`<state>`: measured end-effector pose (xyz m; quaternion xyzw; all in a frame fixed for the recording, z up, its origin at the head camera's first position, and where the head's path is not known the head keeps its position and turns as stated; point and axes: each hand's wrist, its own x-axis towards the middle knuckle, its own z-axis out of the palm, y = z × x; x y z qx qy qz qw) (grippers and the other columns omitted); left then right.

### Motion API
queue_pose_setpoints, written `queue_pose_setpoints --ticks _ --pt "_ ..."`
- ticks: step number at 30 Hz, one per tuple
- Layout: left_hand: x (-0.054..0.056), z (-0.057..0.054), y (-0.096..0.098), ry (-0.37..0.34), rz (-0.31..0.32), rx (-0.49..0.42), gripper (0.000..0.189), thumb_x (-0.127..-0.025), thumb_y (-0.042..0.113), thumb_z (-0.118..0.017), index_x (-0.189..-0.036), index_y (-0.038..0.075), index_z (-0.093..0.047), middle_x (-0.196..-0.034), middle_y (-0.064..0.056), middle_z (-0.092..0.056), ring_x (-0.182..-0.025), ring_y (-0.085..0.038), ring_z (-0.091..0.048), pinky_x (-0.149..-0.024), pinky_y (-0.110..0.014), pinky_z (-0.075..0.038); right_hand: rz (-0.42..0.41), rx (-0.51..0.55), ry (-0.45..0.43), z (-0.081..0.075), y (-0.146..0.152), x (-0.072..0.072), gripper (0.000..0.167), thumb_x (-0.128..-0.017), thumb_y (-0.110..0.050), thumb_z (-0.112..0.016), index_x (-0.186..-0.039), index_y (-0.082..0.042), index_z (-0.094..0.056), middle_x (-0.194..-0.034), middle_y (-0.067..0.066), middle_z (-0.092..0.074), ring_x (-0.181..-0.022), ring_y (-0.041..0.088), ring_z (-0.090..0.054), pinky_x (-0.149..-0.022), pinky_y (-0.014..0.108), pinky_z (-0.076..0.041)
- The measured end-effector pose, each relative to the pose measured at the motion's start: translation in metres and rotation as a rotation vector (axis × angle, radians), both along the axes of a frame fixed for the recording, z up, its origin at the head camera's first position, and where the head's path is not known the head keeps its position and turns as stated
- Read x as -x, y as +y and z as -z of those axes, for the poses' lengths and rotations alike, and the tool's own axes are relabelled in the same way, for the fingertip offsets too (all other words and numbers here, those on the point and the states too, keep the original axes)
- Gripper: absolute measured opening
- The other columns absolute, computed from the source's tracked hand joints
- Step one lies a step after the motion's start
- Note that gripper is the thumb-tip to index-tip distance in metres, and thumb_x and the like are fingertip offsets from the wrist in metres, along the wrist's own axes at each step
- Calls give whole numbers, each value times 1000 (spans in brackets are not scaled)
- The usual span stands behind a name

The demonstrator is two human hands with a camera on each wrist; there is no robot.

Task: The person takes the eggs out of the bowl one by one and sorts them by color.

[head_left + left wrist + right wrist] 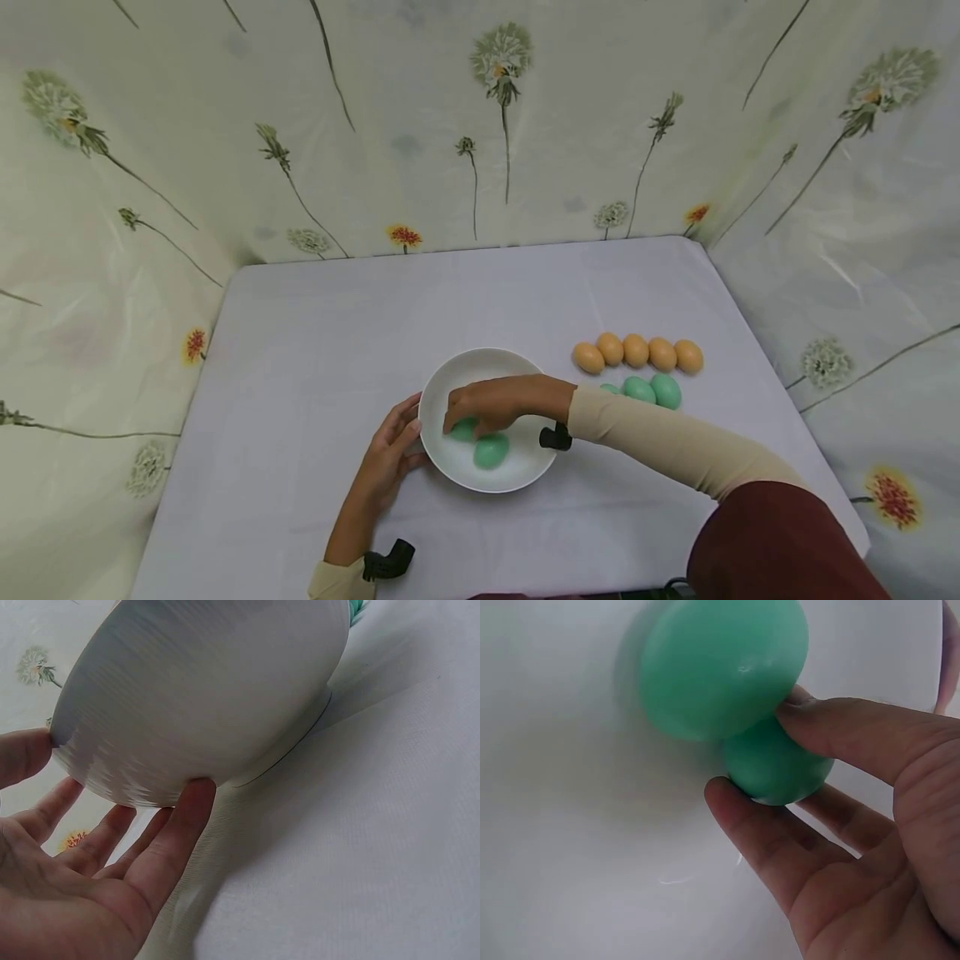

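A white bowl (480, 482) stands on the table, with two green eggs inside. My right hand (491, 404) reaches down into it. In the right wrist view, thumb and fingers pinch one green egg (780, 765) low in the bowl. The other green egg (724, 667) lies against it, nearer the camera, and covers part of it. My left hand (386, 458) is at the bowl's left side. Its spread fingers touch the outer wall (202, 705) in the left wrist view, and the thumb meets the rim.
A row of several brown eggs (636, 352) lies on the right of the white-covered table (337, 333). In front of them are green eggs (665, 391), partly hidden by my right sleeve (660, 442). A flower-patterned sheet (420, 183) surrounds the table's back and sides.
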<state>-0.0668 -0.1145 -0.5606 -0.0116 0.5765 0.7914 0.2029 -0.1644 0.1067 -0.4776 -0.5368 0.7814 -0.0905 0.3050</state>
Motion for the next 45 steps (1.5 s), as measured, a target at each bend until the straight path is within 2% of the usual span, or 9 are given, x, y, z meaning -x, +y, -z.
queue_pose_setpoints --ticks 9,16,23,29,36,41,45 --pt "2 0 4 -1 17 -4 50 -103 29 -56 -150 24 -41 -155 -8 -41 -128 -25 -55 -88 -42 -57 28 62 21 0 10 0 43 -89 -15 -76 -130 -15 -66 -130 3 -63 -124 15 -56 -107 28 -44" --pt "2 -1 6 -9 15 10 48 -103 28 -55 -150 25 -42 -155 -6 -41 -128 -25 -55 -90 -43 -57 93 93 -3 -11 19 3 45 -87 -15 -78 -131 -13 -66 -130 5 -63 -122 16 -58 -105 28 -46" --pt "2 -2 5 -7 18 0 48 -104 26 -54 -150 23 -41 -155 -8 -41 -125 -22 -56 -88 -41 -57 140 131 25 -30 40 3 43 -89 -14 -76 -131 -14 -65 -123 4 -62 -113 15 -58 -98 29 -49" --pt "2 -2 3 -5 11 3 49 -104 26 -55 -150 22 -41 -154 -7 -41 -120 -16 -60 -86 -40 -58 228 194 20 -49 70 2 44 -89 -13 -75 -132 -13 -65 -123 5 -62 -109 16 -60 -92 29 -53" --pt "1 -1 1 8 15 12 49 -104 25 -54 -151 20 -40 -154 -9 -41 -118 -15 -61 -84 -39 -58 403 237 -28 -65 116 -2 44 -91 -13 -74 -134 -13 -63 -129 3 -59 -116 18 -60 -85 22 -56" --pt "0 0 1 4 9 21 49 -104 25 -55 -151 20 -40 -155 -10 -40 -118 -15 -61 -85 -40 -58 490 243 32 -71 152 -7 45 -89 -17 -76 -132 -15 -64 -129 0 -61 -117 17 -61 -86 25 -57" --pt "0 1 2 8 10 11 50 -104 24 -55 -151 19 -39 -155 -10 -40 -119 -15 -61 -87 -42 -58 582 228 38 -75 182 -14 46 -88 -18 -78 -132 -19 -64 -129 -2 -61 -116 16 -61 -87 27 -56"
